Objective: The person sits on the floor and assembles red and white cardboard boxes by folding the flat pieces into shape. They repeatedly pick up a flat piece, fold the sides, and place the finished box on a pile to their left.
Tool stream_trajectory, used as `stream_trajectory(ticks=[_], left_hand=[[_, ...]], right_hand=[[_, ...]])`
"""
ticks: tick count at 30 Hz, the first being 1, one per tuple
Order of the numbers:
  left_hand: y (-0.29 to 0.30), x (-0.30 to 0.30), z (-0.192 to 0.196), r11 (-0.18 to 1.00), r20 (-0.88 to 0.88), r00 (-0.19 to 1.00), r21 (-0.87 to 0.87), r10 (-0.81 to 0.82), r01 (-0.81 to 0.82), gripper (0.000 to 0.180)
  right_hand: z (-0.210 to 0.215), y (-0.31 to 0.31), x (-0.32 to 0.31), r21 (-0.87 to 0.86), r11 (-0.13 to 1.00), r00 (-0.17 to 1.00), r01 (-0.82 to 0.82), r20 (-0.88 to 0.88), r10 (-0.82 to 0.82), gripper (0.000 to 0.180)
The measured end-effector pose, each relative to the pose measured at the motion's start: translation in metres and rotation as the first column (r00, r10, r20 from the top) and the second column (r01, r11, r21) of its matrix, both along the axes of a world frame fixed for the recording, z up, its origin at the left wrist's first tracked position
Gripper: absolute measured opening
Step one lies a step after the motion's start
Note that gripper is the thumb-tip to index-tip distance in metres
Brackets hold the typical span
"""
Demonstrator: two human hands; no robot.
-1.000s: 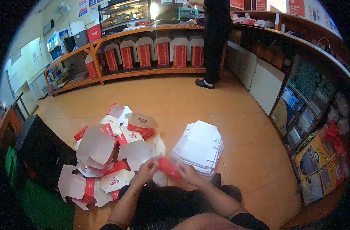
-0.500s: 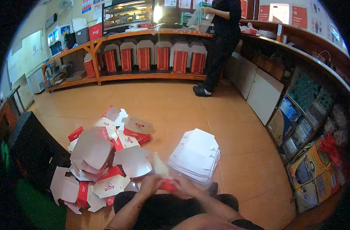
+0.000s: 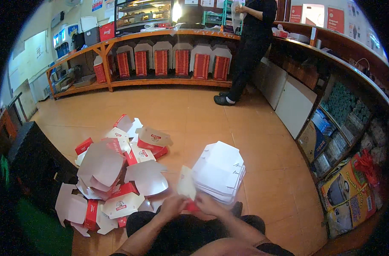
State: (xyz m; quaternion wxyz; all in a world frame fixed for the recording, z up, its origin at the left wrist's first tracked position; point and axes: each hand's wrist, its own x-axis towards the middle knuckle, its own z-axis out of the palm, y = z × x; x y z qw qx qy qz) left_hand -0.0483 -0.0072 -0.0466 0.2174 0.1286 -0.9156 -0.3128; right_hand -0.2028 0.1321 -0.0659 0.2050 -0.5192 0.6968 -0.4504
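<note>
Both my hands grip a small red and cream paperboard food box (image 3: 186, 183) above my lap, its cream flap standing upright. My left hand (image 3: 173, 206) closes on its left side, and my right hand (image 3: 208, 204) pinches the red part on the right. Just beyond the right hand lies a stack of flat white box blanks (image 3: 218, 168) on the floor. To the left spreads a loose heap of folded red and cream boxes (image 3: 122, 206), several with flaps open. My fingers partly hide the lower part of the held box.
A black boxy object (image 3: 36, 160) stands left of the heap. Nested red boxes (image 3: 161, 63) line the shelf under the wooden counter (image 3: 169, 32). A person in dark clothes (image 3: 250, 55) stands at the counter. Packed shelves and a yellow carton (image 3: 350, 192) border the right side.
The held box's cream flap has turned and shows broader, nearer the white stack. My hands have shifted slightly. At the counter, the person's hands have moved a little right.
</note>
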Motion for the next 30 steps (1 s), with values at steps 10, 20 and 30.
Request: stream_trajectory(ticks=[10, 20, 30], left_hand=[[0.003, 0.005, 0.026, 0.967, 0.075, 0.997, 0.252, 0.004, -0.023, 0.025], [-0.002, 0.001, 0.023, 0.980, 0.102, 0.980, 0.093, 0.168, -0.178, 0.023], [-0.009, 0.004, -0.007, 0.994, 0.291, 0.951, 0.036, -0.106, 0.100, 0.022]], right_hand=[[-0.001, 0.007, -0.001, 0.053, 0.998, 0.999, 0.021, 0.048, -0.023, 0.031], [0.000, 0.008, 0.002, 0.160, 0.984, 0.997, 0.080, 0.002, -0.081, 0.030], [-0.002, 0.008, 0.014, 0.094, 0.995, 0.996, 0.038, -0.079, -0.031, 0.022]])
